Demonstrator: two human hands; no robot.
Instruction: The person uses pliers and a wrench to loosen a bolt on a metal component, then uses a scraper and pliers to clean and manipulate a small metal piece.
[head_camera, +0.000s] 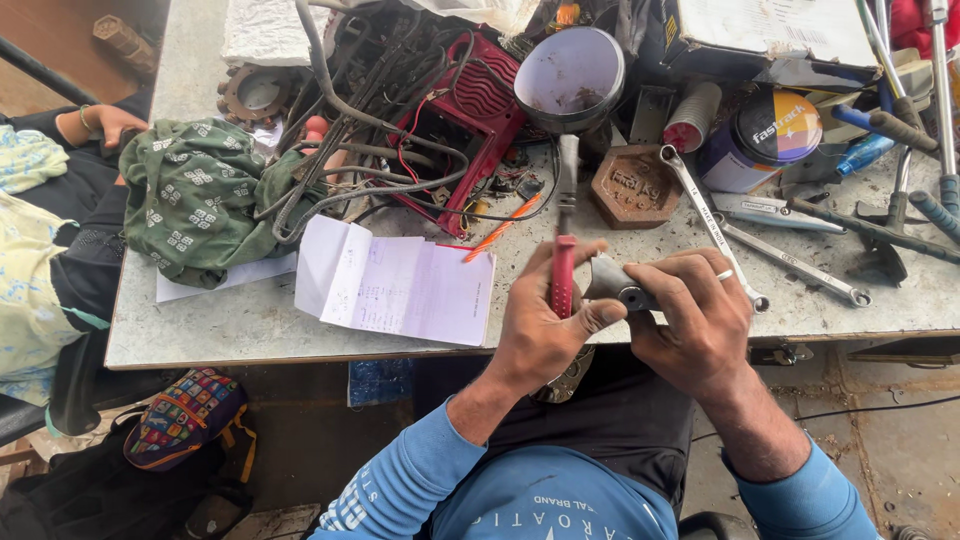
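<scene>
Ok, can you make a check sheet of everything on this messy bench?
Surface: grey workbench, scratched and dirty.
Job's things: left hand grips a red-handled tool; right hand holds a small grey metal part against it.
Clutter: folded paper, green cloth, two spanners, hexagonal block, round tin, grey bowl.
Fingers: both hands closed around their things.
Cables: a tangle over the open red casing.
Surroundings: another person's hand at the left; patterned bag on the floor.

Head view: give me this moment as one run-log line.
left hand: grips red-handled tool | right hand: holds small grey metal part | place: above workbench edge | nearby: two spanners
</scene>
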